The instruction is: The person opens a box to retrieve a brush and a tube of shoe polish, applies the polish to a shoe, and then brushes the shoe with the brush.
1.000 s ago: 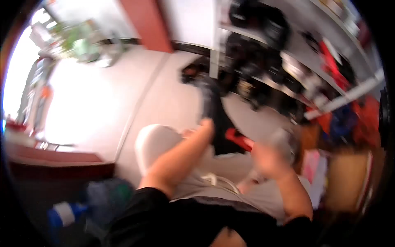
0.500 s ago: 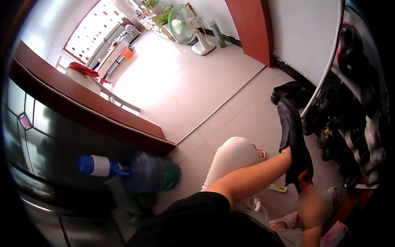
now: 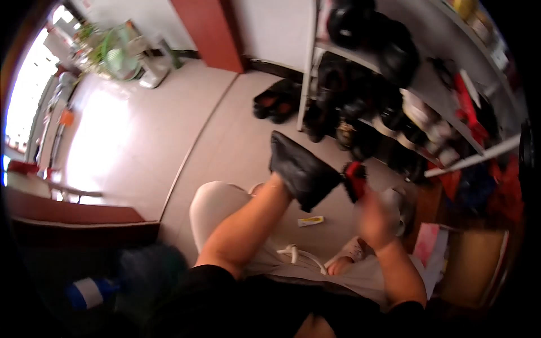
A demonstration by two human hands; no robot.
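Observation:
A black leather shoe (image 3: 304,169) is held up in front of my knees. My left hand is tucked inside it or behind it, so its fingers are hidden; only the wrist and forearm show. My right hand (image 3: 376,222), smeared by motion, is closed round a red brush (image 3: 355,177) with dark bristles. The bristles are close to the right end of the shoe; whether they touch cannot be made out. On the floor below lies a small yellow and white tube (image 3: 310,221).
A white rack (image 3: 307,73) full of shoes stands on the right, with a black pair (image 3: 276,101) beside it. An open cardboard box (image 3: 473,265) is at lower right. A water bottle with a blue pump (image 3: 93,293) stands at lower left. A fan (image 3: 149,70) is farther back.
My view has swung right, bringing more of the rack and the box into sight. The shoe has turned from upright to slanted, and the brush has come out from below it to its right.

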